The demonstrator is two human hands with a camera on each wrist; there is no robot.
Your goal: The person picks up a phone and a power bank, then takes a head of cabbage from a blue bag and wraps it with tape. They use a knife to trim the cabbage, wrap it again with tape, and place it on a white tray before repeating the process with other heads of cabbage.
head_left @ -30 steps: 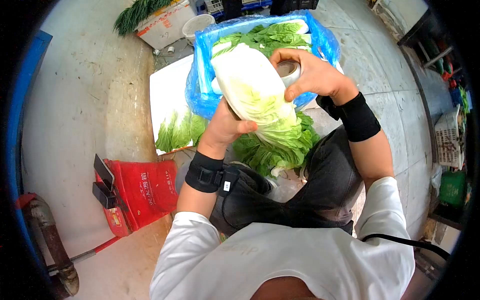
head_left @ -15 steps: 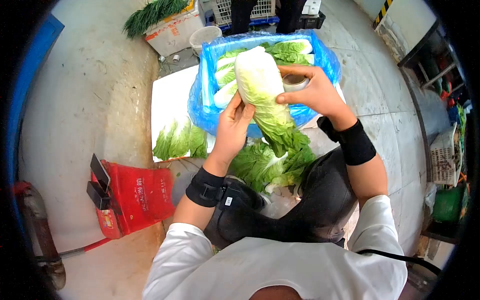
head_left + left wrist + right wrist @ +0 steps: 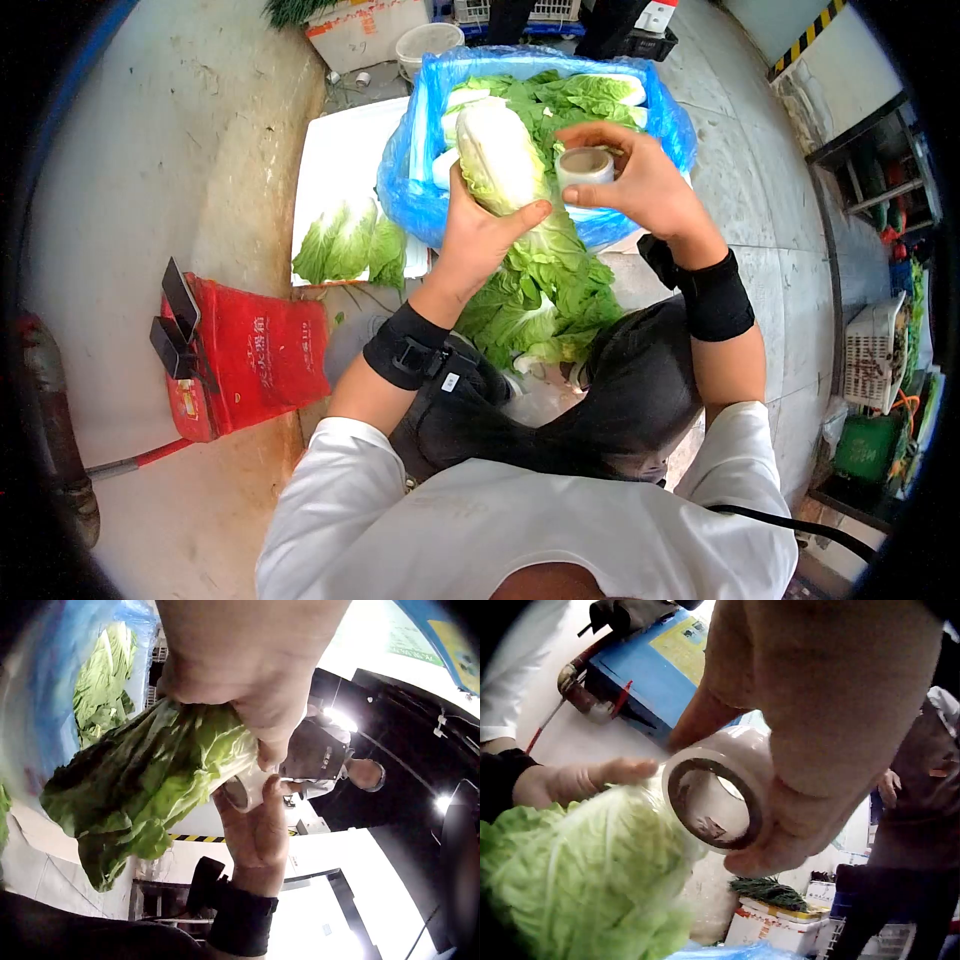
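Observation:
A napa cabbage (image 3: 500,160) is gripped by the left hand (image 3: 480,235), whose thumb lies across its front; its pale base points up and its leaves hang down. Right of it, the right hand (image 3: 645,190) holds a roll of clear tape (image 3: 586,168) between thumb and fingers. In the right wrist view the tape roll (image 3: 716,799) sits close against the cabbage (image 3: 592,877), the hand's fingers around its side. The left wrist view shows the leafy end (image 3: 150,780) hanging below the left hand (image 3: 240,667).
Behind the hands stands a blue-lined box (image 3: 405,195) of cabbages. Loose leaves (image 3: 530,325) lie between the legs, others on a white board (image 3: 325,170). A red case (image 3: 260,350) is at left, a white bucket (image 3: 430,42) behind. Another person (image 3: 322,754) stands nearby.
The cabbage has tilted and moved slightly left with the left hand since half a second ago. The right hand and tape have come away from its side in the head view.

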